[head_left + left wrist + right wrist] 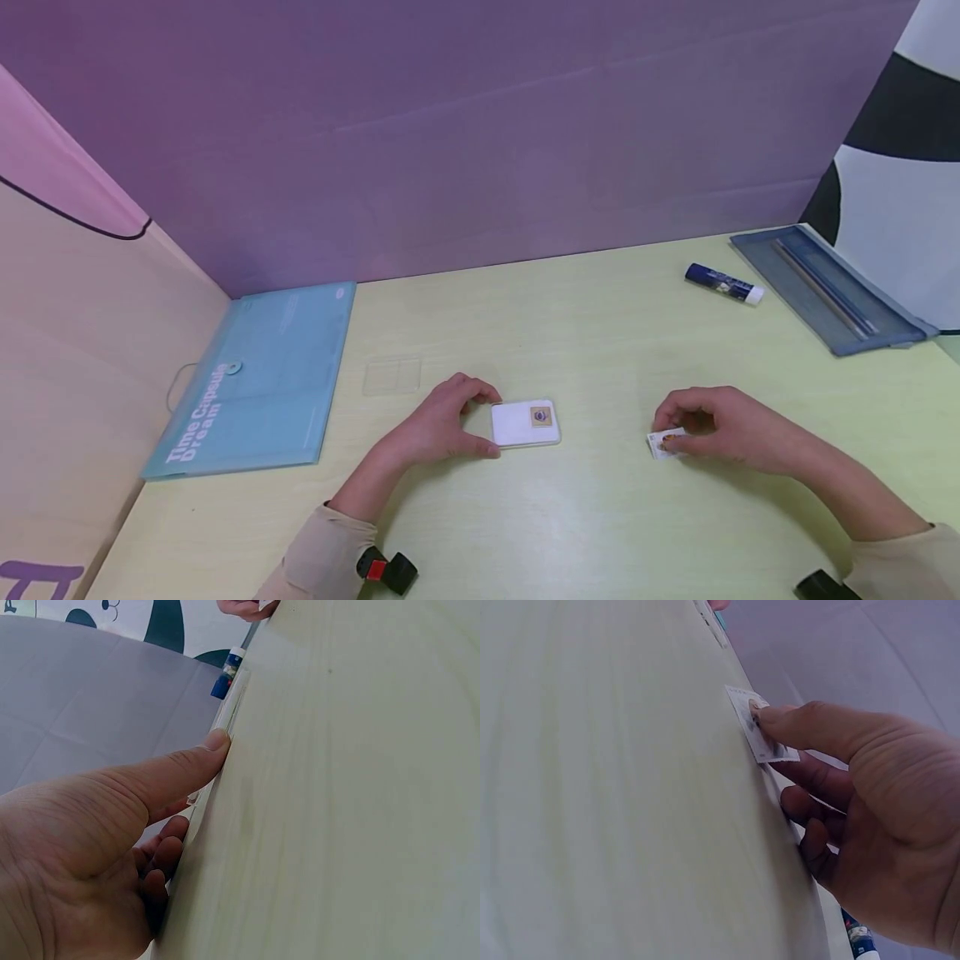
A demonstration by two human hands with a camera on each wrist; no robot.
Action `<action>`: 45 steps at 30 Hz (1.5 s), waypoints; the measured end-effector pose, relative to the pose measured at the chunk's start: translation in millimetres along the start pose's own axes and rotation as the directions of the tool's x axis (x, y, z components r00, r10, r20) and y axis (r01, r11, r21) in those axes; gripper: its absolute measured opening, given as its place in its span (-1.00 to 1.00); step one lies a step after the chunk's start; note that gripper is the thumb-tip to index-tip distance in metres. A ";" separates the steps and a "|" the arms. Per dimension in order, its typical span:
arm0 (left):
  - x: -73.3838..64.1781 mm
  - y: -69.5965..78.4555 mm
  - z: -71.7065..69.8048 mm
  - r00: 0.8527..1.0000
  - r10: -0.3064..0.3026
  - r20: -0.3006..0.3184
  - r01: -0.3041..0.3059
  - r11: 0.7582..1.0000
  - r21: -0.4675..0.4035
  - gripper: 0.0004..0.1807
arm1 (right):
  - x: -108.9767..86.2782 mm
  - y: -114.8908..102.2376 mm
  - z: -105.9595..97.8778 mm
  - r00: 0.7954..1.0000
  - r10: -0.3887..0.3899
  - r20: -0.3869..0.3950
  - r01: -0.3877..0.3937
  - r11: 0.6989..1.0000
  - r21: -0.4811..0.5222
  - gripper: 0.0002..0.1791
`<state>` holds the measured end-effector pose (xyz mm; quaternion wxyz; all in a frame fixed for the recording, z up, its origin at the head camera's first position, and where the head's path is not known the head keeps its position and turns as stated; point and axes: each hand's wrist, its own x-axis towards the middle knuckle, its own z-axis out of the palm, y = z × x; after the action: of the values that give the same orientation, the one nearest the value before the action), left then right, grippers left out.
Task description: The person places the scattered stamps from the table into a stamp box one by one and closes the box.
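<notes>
In the head view my left hand (442, 425) grips a flat white rectangular case (513, 423) by its left end, thumb at the near edge and a finger at the far one. A small tan square stamp (541, 416) with a dark round mark lies on the right part of its top face. Off to the right, my right hand (735, 433) pinches a small white stamp (744, 712) with serrated edges and a printed picture, which the thumb partly covers. The left wrist view shows the case (235, 694) edge-on under my thumb.
At the left lies a light blue folder (270, 408) with white lettering. A clear thin plastic piece (392, 376) lies beyond my left hand. Towards the back right are a dark blue glue stick (720, 283) and a translucent blue pouch (795, 300) holding slim rods. A purple wall (480, 150) stands behind.
</notes>
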<state>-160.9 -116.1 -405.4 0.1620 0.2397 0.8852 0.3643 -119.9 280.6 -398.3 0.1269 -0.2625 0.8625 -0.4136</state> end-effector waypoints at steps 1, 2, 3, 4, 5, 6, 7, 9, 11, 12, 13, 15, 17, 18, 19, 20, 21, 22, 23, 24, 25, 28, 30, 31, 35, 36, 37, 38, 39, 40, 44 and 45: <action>0.0 0.0 0.0 1.000 0.002 0.000 -0.002 1.000 0.000 -0.38 | -0.1 0.5 0.2 1.000 -0.004 -0.003 0.004 1.000 0.000 -0.85; -0.1 0.0 0.0 1.000 0.004 0.000 -0.004 1.000 0.000 -0.38 | -0.1 1.0 0.5 1.000 -0.008 -0.007 0.008 1.000 -0.001 -0.85; -0.4 0.5 -0.1 1.000 0.005 0.000 -0.005 1.000 -0.002 -0.38 | 0.0 1.5 0.7 1.000 -0.011 -0.011 0.011 1.000 -0.004 -0.85; -0.6 0.8 -0.2 1.000 0.004 0.000 -0.004 1.000 -0.002 -0.38 | 0.0 1.8 0.8 1.000 -0.012 -0.014 0.012 1.000 -0.005 -0.85; -0.8 1.2 -0.3 1.000 0.004 0.000 -0.004 1.000 -0.002 -0.39 | 0.0 2.0 0.8 1.000 -0.011 -0.016 0.011 1.000 -0.009 -0.86; -0.9 1.3 -0.4 1.000 0.003 0.000 -0.003 1.000 -0.002 -0.39 | 0.1 2.2 0.9 1.000 -0.012 -0.019 0.012 1.000 -0.012 -0.86; -1.1 1.6 -0.5 1.000 0.002 0.000 -0.002 1.000 -0.003 -0.39 | 0.2 2.2 1.1 1.000 -0.014 -0.023 0.014 1.000 -0.014 -0.86; -1.5 2.2 -0.7 1.000 0.000 0.000 0.000 1.000 -0.007 -0.39 | 0.6 2.0 1.5 0.999 -0.019 -0.031 0.019 1.000 -0.011 -0.86; -1.7 2.5 -0.9 1.000 0.000 0.000 0.000 1.000 -0.008 -0.39 | 1.2 1.2 1.7 0.999 -0.019 -0.041 0.019 1.000 -0.012 -0.87; -1.8 2.6 -1.0 1.000 0.000 0.000 0.000 1.000 -0.009 -0.39 | 1.6 1.2 1.9 0.999 -0.020 -0.047 0.020 1.000 -0.011 -0.87; -1.8 2.6 -1.1 1.000 -0.001 0.000 0.001 1.000 -0.009 -0.39 | 1.8 1.1 1.9 0.998 -0.018 -0.052 0.018 1.000 -0.009 -0.88; -1.5 2.5 -1.2 1.000 -0.001 -0.001 0.001 1.000 -0.008 -0.39 | 2.5 1.4 2.1 0.998 -0.013 -0.061 0.012 1.000 -0.008 -0.88; -1.1 2.6 -1.1 1.000 -0.004 -0.001 0.004 1.000 -0.008 -0.39 | 2.8 2.0 2.2 0.997 -0.004 -0.071 0.004 1.000 -0.008 -0.88; -0.9 2.7 -1.2 1.000 -0.006 -0.002 0.006 1.000 -0.008 -0.39 | 3.0 2.5 2.4 0.997 -0.004 -0.077 0.004 1.000 -0.005 -0.88; -0.8 2.8 -1.2 1.000 -0.007 -0.002 0.007 1.000 -0.008 -0.39 | 3.2 2.8 2.2 0.997 -0.006 -0.080 0.006 1.000 -0.003 -0.87; -0.8 2.7 -1.2 1.000 -0.008 -0.002 0.008 1.000 -0.009 -0.39 | 3.4 3.1 2.2 0.996 -0.010 -0.085 0.010 1.000 -0.002 -0.87; -0.8 2.8 -1.2 1.000 -0.009 -0.002 0.009 1.000 -0.008 -0.39 | 3.7 3.5 2.3 0.996 -0.015 -0.090 0.015 1.000 0.001 -0.87; -0.8 2.8 -1.2 1.000 -0.009 -0.002 0.009 1.000 -0.008 -0.39 | 3.9 3.6 2.4 0.995 -0.021 -0.097 0.021 1.000 0.002 -0.86; -0.9 2.8 -1.3 1.000 -0.009 -0.002 0.009 1.000 -0.008 -0.39 | 4.2 3.9 2.6 0.994 -0.027 -0.101 0.028 1.000 0.003 -0.86; -1.0 2.8 -1.3 1.000 -0.009 -0.002 0.009 1.000 -0.007 -0.39 | 4.7 4.1 3.1 0.994 -0.032 -0.108 0.032 0.999 0.004 -0.86; -1.1 2.7 -1.3 1.000 -0.009 -0.002 0.009 1.000 -0.007 -0.39 | 5.1 4.2 3.6 0.993 -0.033 -0.115 0.033 0.999 0.002 -0.85; -1.1 2.4 -1.0 1.000 -0.010 -0.002 0.010 1.000 -0.005 -0.39 | 6.7 3.7 5.6 0.991 -0.023 -0.133 0.022 1.000 -0.005 -0.85; -1.0 2.2 -0.7 1.000 -0.014 -0.002 0.014 1.000 -0.005 -0.39 | 8.1 2.9 7.2 0.989 -0.018 -0.145 0.017 1.000 -0.007 -0.85; -1.1 2.0 -0.7 1.000 -0.016 -0.002 0.016 1.000 -0.005 -0.39 | 9.0 2.3 8.0 0.989 -0.017 -0.149 0.016 1.000 -0.005 -0.85; -1.4 1.5 -0.6 1.000 -0.021 -0.003 0.021 1.000 -0.007 -0.39 | 12.3 0.9 10.6 0.987 -0.029 -0.155 0.028 1.000 -0.008 -0.85; -1.5 1.4 -0.6 1.000 -0.020 -0.003 0.020 1.000 -0.005 -0.39 | 13.0 0.3 11.2 0.987 -0.028 -0.157 0.028 1.000 -0.007 -0.85; -1.6 1.5 -0.6 1.000 -0.019 -0.003 0.019 1.000 -0.001 -0.39 | 13.7 0.0 11.6 0.987 -0.031 -0.155 0.030 1.000 -0.008 -0.85; -1.5 1.6 -0.7 1.000 -0.017 -0.004 0.017 1.000 0.000 -0.38 | 14.2 -0.5 11.9 0.988 -0.031 -0.153 0.030 1.000 -0.009 -0.85; -1.5 1.8 -0.8 1.000 -0.015 -0.004 0.016 1.000 0.003 -0.38 | 14.8 -1.1 12.4 0.988 -0.028 -0.153 0.027 1.000 -0.007 -0.85; -1.7 2.3 -1.0 1.000 -0.015 -0.004 0.015 1.000 0.004 -0.38 | 15.6 -1.7 12.9 0.988 -0.026 -0.152 0.025 1.000 -0.006 -0.85; -1.9 3.7 -1.6 1.000 -0.018 -0.003 0.018 1.000 0.002 -0.38 | 19.3 -3.5 14.5 0.989 -0.017 -0.145 0.018 1.000 0.002 -0.85; -1.9 3.9 -1.7 1.000 -0.021 -0.003 0.021 1.000 0.000 -0.38 | 20.5 -3.8 14.9 0.990 -0.019 -0.143 0.020 1.000 0.002 -0.86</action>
<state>-158.9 -115.7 -401.2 0.1645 0.2301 0.8879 0.3629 -129.1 257.5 -404.7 0.0610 -0.2404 0.8661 -0.4340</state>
